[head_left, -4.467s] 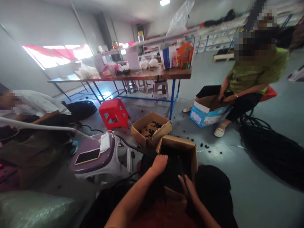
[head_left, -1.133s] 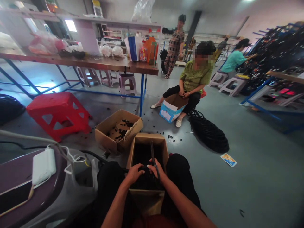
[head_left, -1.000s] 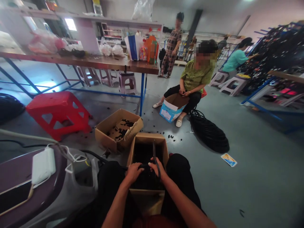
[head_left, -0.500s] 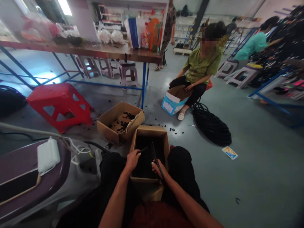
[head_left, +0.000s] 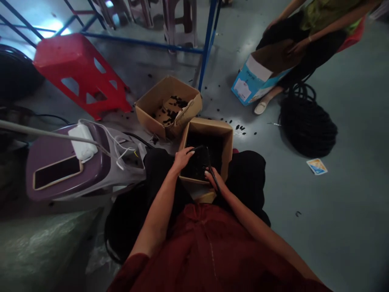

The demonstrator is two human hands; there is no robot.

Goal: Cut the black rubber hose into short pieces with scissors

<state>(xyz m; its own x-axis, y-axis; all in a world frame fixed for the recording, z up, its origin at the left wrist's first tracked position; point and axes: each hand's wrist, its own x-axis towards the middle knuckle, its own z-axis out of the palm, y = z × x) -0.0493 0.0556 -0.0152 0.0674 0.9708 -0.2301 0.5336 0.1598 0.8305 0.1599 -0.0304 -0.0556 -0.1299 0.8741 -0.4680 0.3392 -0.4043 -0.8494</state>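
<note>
Between my knees stands an open cardboard box point(head_left: 226, 161) with a dark interior and black contents that I cannot make out singly. Above its left side, my left hand point(head_left: 183, 158) pinches a thin piece of black cord point(head_left: 198, 147) that reaches over the box. My right hand point(head_left: 215, 178), over the box's near right part, is closed around a long, dark tool that looks like scissors point(head_left: 209, 156). The tip points away from me and meets or nearly meets the cord's far end; its handle runs back along my palm.
A second cardboard box point(head_left: 152, 126) holds small black pieces; more lie scattered on the floor. Left are a red stool point(head_left: 73, 61) and a purple-topped stool point(head_left: 97, 168) bearing a phone point(head_left: 57, 172). Right, a seated person holds a blue box point(head_left: 244, 87) near a black coil point(head_left: 306, 125).
My view has tipped downward, so the boxes appear higher. My left hand's cord now reaches the tip of the tool in my right hand; a gap showed between them before.
</note>
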